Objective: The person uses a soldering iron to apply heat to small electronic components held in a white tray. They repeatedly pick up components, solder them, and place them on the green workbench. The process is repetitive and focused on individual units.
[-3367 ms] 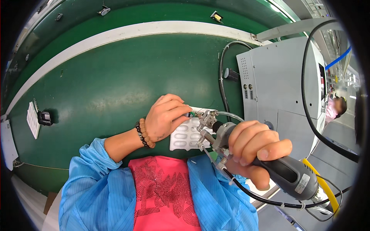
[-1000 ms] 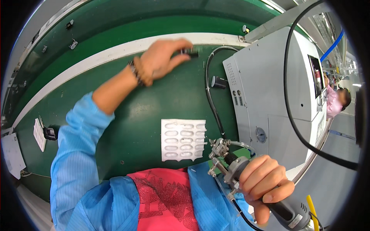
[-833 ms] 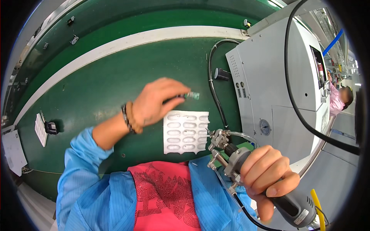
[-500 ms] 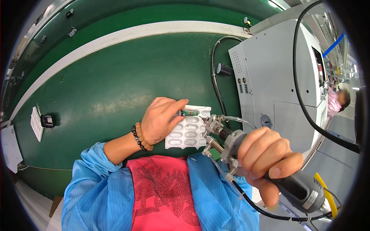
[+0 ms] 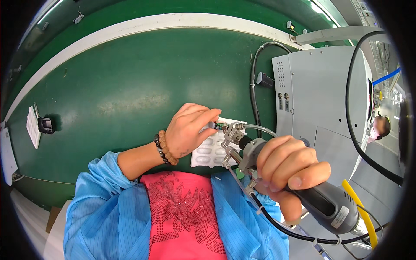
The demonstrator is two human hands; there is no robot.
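My left hand [image 5: 186, 130] pinches a small green circuit board [image 5: 219, 126] with a grey part at its left end, between thumb and fingertips. It holds the board over the far part of a white tray [image 5: 203, 160] with rows of oval pockets. My right hand [image 5: 294, 171] is wrapped round the dark grey handle of a handheld dispensing tool [image 5: 318, 206] with a metal valve head and thin tubes. The tool's metal tip reaches the board's right end and hides part of it. I cannot tell whether the two touch.
A large grey machine cabinet [image 5: 320, 86] stands at the right of the green table [image 5: 130, 78]. Black cables and hoses [image 5: 252, 86] run beside it. A black plastic part [image 5: 46, 125] sits by a white piece [image 5: 33, 128] at far left. Another person [image 5: 380, 127] is at far right.
The tool's metal head has come closer to the circuit board and now covers its right part. My head view has shifted slightly, moving the table and cabinet in the picture.
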